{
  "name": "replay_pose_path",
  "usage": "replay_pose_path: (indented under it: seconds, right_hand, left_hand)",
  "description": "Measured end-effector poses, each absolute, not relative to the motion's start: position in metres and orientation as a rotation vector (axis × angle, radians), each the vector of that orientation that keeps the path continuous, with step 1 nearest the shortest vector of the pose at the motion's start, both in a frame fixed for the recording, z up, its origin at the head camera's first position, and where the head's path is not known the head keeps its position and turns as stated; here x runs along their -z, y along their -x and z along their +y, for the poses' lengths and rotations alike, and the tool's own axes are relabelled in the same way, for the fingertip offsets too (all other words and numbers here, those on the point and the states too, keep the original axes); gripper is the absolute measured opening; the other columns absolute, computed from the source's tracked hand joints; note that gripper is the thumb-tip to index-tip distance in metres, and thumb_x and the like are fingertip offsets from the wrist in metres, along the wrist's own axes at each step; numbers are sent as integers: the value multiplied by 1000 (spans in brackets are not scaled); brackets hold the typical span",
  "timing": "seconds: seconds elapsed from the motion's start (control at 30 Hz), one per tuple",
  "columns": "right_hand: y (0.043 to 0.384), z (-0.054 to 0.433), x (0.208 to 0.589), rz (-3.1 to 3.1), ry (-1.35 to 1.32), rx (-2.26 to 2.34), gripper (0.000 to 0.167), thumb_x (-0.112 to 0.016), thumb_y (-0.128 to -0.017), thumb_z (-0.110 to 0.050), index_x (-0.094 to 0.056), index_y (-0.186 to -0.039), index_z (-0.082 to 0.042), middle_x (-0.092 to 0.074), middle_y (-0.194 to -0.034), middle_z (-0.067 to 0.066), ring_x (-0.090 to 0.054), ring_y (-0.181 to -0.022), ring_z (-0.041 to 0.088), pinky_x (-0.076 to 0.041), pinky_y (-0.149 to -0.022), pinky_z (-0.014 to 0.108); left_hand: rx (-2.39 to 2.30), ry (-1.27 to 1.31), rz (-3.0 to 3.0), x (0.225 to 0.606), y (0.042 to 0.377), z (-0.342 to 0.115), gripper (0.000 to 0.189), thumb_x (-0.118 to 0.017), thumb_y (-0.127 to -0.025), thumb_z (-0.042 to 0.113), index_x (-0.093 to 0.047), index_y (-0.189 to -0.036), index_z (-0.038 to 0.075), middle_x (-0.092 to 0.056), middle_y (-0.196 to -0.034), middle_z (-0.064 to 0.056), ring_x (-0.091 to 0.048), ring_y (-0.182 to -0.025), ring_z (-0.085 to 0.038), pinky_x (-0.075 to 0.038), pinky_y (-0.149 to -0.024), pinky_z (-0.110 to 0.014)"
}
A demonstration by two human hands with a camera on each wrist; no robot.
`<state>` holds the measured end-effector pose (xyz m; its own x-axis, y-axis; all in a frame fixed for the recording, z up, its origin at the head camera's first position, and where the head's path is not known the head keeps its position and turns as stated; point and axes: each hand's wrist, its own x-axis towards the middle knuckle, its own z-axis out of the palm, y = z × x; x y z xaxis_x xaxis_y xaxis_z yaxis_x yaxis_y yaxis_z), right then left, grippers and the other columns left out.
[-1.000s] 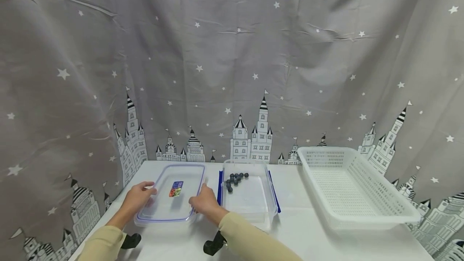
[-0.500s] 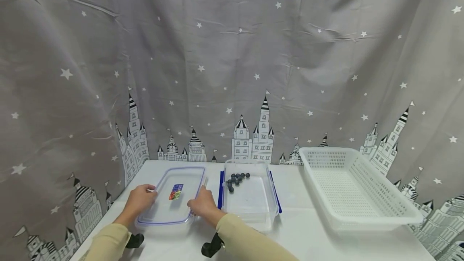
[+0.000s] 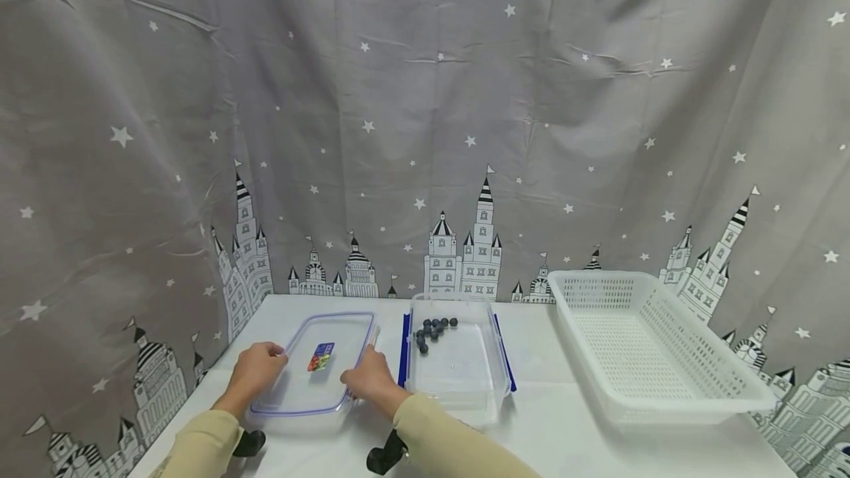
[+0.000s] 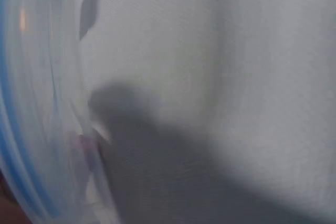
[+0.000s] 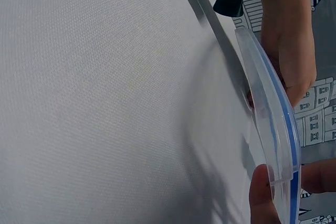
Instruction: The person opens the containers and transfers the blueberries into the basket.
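Nearest, two pale yellow sleeves [image 3: 458, 441] reach in from the bottom, with black devices [image 3: 249, 443] at the wrists. The left hand [image 3: 255, 375] and right hand [image 3: 375, 378] hold a clear, blue-edged lid [image 3: 305, 393] between them, over the left part of a white surface [image 3: 551, 426]. A colorful label [image 3: 321, 357] sits near its middle.

Holding it well probably means equal pressure on both sides, so the thin plastic stays level and does not flex, with care on the right, where the neighboring box [image 3: 458, 378] stands close.

Both ends of the grip are closed on the lid: the right thumb and a finger pinch its right edge from opposite faces, and the left fingers curl round the left edge. The lid therefore lies directly between the hands. Whether it touches the surface is hard to tell.

Just right of the right hand, the open clear box, with blue side strips [image 3: 403, 352], contains dark berries [image 3: 434, 333]. Farther right is a white slatted basket [image 3: 690, 409]. Behind everything hangs a gray curtain [image 3: 398, 94] printed with stars and castles.
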<state>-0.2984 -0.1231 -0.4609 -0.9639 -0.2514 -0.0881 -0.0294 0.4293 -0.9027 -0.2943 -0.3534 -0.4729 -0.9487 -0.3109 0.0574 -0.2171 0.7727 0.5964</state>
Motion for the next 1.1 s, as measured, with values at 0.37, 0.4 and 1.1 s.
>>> replay_pose_path:
  seconds: [0.37, 0.4, 1.1]
  right_hand:
    - [298, -124, 465, 2465, 256, 1579, 75, -69, -83, -1, -36, -148, 11, -49, -141, 32, -61, -105, 31, -55, -92, 45]
    - [298, -124, 465, 2467, 256, 1577, 74, -69, -83, -1, -36, -148, 11, -49, -140, 31, -61, -104, 30, -55, -91, 45]
    - [296, -115, 462, 2471, 217, 1572, 67, -72, -81, -8, -46, -139, 13, -51, -140, 31, -53, -127, 43, -40, -109, 57]
  left_hand:
    - [913, -473, -2814, 480, 296, -355, 36, -54, -93, 12, -62, -119, -13, -63, -114, -31, -63, -99, -40, -50, -83, -52]
    - [911, -465, -2816, 480, 296, -356, 37, -54, -93, 12, -62, -119, -13, -64, -114, -31, -63, -99, -40, -50, -83, -52]
    - [784, -457, -2878, 477, 297, -349, 36, -54, -91, 11, -60, -118, -12, -63, -113, -31, -63, -99, -42, -50, -83, -55]
